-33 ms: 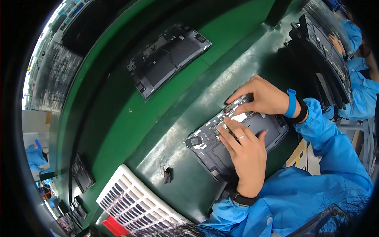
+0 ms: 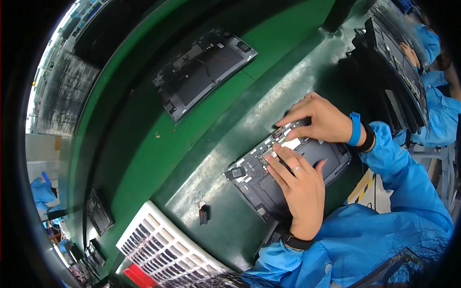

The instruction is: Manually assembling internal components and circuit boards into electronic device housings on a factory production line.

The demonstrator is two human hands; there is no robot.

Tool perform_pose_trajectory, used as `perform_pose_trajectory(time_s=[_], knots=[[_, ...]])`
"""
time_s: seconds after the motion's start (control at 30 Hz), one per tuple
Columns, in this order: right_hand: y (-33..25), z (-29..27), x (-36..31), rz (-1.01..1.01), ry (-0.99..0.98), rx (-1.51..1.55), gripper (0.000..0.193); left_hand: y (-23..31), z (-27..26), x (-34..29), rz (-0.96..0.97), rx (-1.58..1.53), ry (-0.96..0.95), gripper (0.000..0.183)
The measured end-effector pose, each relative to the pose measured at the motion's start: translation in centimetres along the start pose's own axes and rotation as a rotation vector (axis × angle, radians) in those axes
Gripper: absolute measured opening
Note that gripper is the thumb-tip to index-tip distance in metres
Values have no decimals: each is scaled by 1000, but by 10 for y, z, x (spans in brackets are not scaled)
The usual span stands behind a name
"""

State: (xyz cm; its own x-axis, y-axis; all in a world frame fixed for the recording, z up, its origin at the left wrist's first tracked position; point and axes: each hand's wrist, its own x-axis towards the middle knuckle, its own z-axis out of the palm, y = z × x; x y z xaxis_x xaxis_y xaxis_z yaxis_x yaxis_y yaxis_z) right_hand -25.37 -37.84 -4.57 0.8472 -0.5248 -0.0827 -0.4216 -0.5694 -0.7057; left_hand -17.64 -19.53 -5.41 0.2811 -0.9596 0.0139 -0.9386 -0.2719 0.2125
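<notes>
Right of centre, the left hand (image 2: 300, 187) and right hand (image 2: 321, 120) press flat on an opened device (image 2: 249, 175). Neither hand grasps anything. 1 similar panel (image 2: 201, 72) lies upper centre.

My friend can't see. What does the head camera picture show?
Two bare hands, left hand and right hand, press on an open dark flat electronic device on a green workbench. Another opened dark device lies farther away, and a white slotted tray sits nearby.

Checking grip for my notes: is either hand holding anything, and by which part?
Nothing is lifted. Both hands press on the open device chassis lying on the bench: left hand fingertips mid-board, right hand fingertips on its far edge.
</notes>
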Motion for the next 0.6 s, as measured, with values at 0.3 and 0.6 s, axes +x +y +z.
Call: perform_pose_trajectory(time_s=[0.3, 0.6], knots=[[24, -4, -7, 213, 215, 323, 18, 5, -8, 7, -13, -105, -83, 91], [15, -24, 0, 351, -11, 277, 41, 8, -4, 15, 64, 73, -132, 79]])
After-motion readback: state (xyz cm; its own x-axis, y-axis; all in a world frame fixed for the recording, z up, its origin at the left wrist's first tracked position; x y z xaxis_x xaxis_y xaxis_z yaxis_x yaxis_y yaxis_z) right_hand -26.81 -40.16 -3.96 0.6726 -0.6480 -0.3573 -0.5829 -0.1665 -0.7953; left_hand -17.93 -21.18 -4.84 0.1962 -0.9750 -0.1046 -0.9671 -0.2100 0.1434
